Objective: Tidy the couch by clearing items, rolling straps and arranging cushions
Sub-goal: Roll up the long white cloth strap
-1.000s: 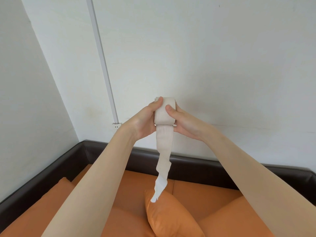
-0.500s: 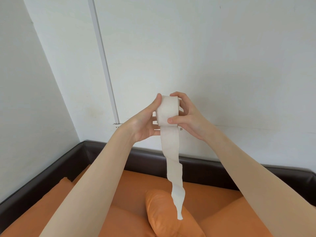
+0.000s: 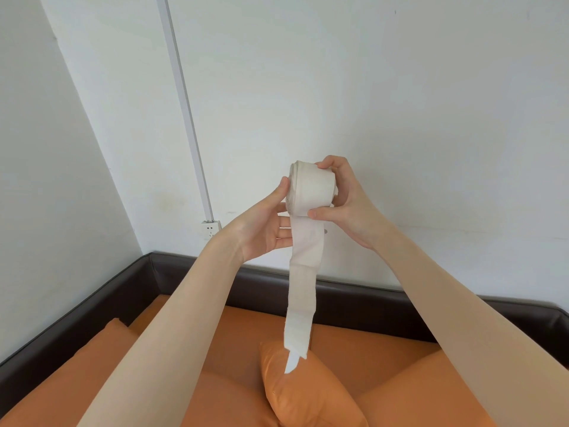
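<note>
A cream strap wound into a thick roll [image 3: 311, 189] is held up in front of the white wall. My right hand [image 3: 348, 208] grips the roll, thumb on its front and fingers curled over its far end. My left hand [image 3: 268, 223] supports the roll's left end, thumb on its side, fingers lying under the strap. The loose tail of the strap [image 3: 300, 306] hangs straight down, its tip above an orange cushion [image 3: 308, 392] on the couch.
The couch has orange seat cushions [image 3: 385, 349] and a dark brown back and arm [image 3: 354, 298] along the wall and left corner. A white cable duct [image 3: 184, 103] runs down the wall to a socket [image 3: 211, 230].
The roll has turned and grown, and the hanging tail is shorter. My right hand moved over the roll's far end; my left fingers spread under the strap.
</note>
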